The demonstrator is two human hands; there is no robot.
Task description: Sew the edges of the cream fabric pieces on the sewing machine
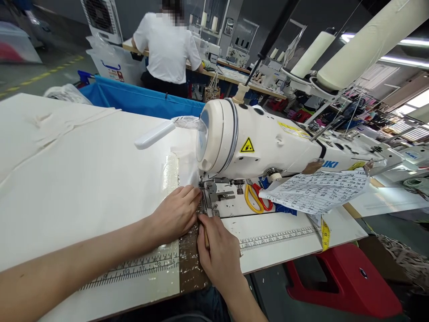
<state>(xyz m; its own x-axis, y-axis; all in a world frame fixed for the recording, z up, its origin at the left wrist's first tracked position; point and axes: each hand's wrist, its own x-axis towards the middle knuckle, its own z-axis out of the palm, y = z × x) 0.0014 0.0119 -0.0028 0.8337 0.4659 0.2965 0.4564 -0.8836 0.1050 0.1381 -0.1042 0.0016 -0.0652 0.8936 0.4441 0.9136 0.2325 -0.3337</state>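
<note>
My left hand [177, 210] is at the presser foot [208, 194] of a white sewing machine [261, 138], its fingers bent and pressed together. What its fingertips pinch is hidden. A piece of thin white cloth [188, 172] lies just beyond them, under the machine head. My right hand [219, 246] is closed directly in front of the foot, thumb against the fingers. A narrow brownish thing shows inside its grip, too covered to name. Both hands are close together over a brown, worn strip [191, 264] of the table edge.
Yellow-and-red-handled scissors [254, 199] lie on the machine bed beside a sheet of written paper [315, 190]. A yellow measuring tape [325, 235] hangs at the table edge above a red stool [345, 281]. Behind are a blue cloth bin [134, 96] and a seated co-worker [167, 49].
</note>
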